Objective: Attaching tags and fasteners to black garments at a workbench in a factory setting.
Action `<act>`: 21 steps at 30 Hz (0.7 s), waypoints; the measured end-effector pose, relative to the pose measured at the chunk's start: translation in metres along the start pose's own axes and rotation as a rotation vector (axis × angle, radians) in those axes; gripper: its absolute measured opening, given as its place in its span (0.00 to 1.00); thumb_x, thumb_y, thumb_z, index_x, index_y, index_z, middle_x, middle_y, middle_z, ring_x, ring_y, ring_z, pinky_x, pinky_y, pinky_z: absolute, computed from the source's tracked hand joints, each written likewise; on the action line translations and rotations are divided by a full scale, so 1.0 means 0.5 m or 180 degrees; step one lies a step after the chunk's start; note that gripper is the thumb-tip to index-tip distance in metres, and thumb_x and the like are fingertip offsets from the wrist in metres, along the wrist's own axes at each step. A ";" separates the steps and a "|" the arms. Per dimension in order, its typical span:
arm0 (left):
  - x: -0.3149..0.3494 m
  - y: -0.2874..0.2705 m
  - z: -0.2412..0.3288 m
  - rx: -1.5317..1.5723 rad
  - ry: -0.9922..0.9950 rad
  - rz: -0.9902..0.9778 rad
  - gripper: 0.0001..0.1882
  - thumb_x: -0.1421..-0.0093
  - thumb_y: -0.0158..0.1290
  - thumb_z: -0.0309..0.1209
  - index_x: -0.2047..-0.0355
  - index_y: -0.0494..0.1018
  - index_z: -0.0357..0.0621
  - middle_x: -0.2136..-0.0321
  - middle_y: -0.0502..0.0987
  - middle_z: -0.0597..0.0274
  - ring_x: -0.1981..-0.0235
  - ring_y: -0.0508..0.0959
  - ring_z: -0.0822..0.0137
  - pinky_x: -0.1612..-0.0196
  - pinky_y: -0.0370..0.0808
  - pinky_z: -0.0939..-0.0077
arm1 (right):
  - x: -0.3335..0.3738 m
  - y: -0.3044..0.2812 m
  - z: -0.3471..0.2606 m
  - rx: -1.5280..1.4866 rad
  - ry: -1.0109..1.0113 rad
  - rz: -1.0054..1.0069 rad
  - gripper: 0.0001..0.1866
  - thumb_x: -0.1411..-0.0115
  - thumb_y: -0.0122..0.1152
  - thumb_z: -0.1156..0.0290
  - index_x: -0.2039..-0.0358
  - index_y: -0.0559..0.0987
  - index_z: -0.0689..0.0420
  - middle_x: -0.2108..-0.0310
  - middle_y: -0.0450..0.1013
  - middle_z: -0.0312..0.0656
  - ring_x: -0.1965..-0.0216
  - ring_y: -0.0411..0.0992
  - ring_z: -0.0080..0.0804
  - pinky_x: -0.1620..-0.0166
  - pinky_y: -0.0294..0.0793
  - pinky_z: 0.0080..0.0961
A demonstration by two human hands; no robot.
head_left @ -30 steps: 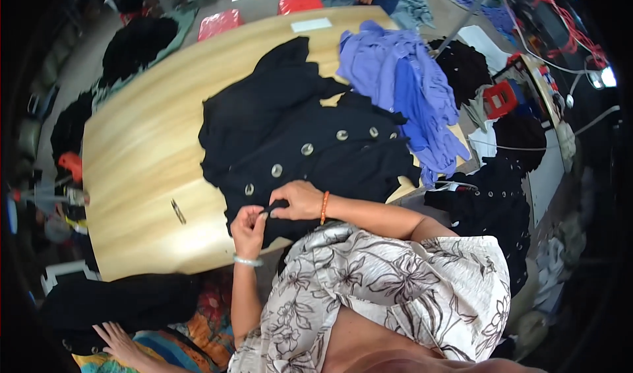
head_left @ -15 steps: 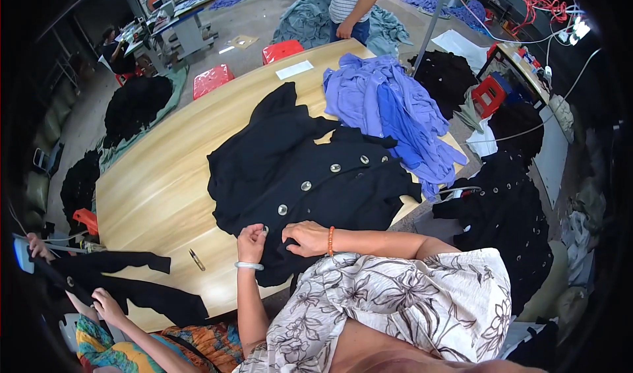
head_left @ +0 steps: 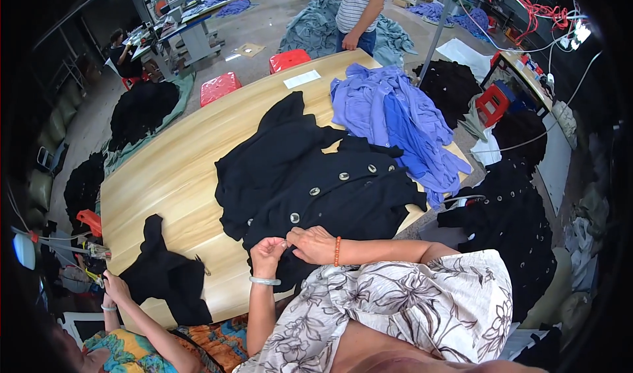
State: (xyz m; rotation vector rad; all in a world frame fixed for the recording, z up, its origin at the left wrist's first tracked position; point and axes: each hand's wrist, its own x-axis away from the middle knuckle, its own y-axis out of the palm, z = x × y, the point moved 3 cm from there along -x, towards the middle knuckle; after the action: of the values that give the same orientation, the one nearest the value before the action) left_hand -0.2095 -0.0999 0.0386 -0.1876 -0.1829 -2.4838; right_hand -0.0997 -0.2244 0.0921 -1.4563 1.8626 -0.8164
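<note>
A black buttoned shirt [head_left: 283, 168] lies spread over the wooden table, with a slanting row of large shiny buttons [head_left: 314, 191]. Its near front edge is between my hands. My left hand [head_left: 267, 254] pinches that edge with thumb and forefinger, close to the button row. Against its fingertips, my right hand [head_left: 313, 245] is closed on the same edge, fingers curled under. A small pale spot shows where the fingertips meet; I cannot tell whether it is a button. The cloth under my right palm is hidden.
At my left a co-worker's hands [head_left: 115, 288] are at the table edge beside another black garment [head_left: 168, 277]. A small dark pen-like tool [head_left: 206, 266] lies near it. Purple garments [head_left: 395, 116] are heaped at the far right, and a white paper [head_left: 302, 79] lies at the table's far edge.
My hands have come together, fingertips now meeting at the shirt's edge. The co-worker's black garment, earlier held up, now lies bunched on the table. The whole view has shifted slightly.
</note>
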 end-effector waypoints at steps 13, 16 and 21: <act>0.034 -0.006 -0.004 0.0367 -0.0476 -0.0317 0.10 0.43 0.59 0.22 0.60 0.78 0.35 0.68 0.80 0.67 0.70 0.75 0.80 0.69 0.71 0.86 | -0.008 -0.005 0.029 -0.0170 -0.0071 -0.0423 0.18 0.45 0.60 0.68 0.56 0.74 0.63 0.65 0.71 0.51 0.66 0.74 0.53 0.62 0.74 0.43; 0.050 0.006 0.012 -0.0170 0.0118 -0.0390 0.15 0.45 0.58 0.18 0.55 0.77 0.33 0.68 0.78 0.69 0.69 0.73 0.82 0.66 0.71 0.87 | -0.016 -0.011 0.036 -0.0402 -0.0125 -0.0303 0.18 0.48 0.59 0.68 0.59 0.77 0.66 0.64 0.73 0.54 0.64 0.75 0.53 0.59 0.75 0.42; 0.058 0.016 0.009 -0.1145 0.0443 0.0149 0.10 0.45 0.56 0.17 0.61 0.79 0.32 0.73 0.75 0.71 0.76 0.69 0.84 0.72 0.67 0.88 | -0.024 -0.004 0.048 -0.0633 -0.0118 -0.0592 0.19 0.49 0.57 0.70 0.59 0.78 0.68 0.63 0.74 0.57 0.58 0.73 0.53 0.53 0.73 0.41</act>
State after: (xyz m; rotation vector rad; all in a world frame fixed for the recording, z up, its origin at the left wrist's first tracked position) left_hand -0.2269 -0.1223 0.0491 -0.1648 0.3251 -2.4536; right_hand -0.0774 -0.2152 0.0806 -1.7774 1.8430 -0.6994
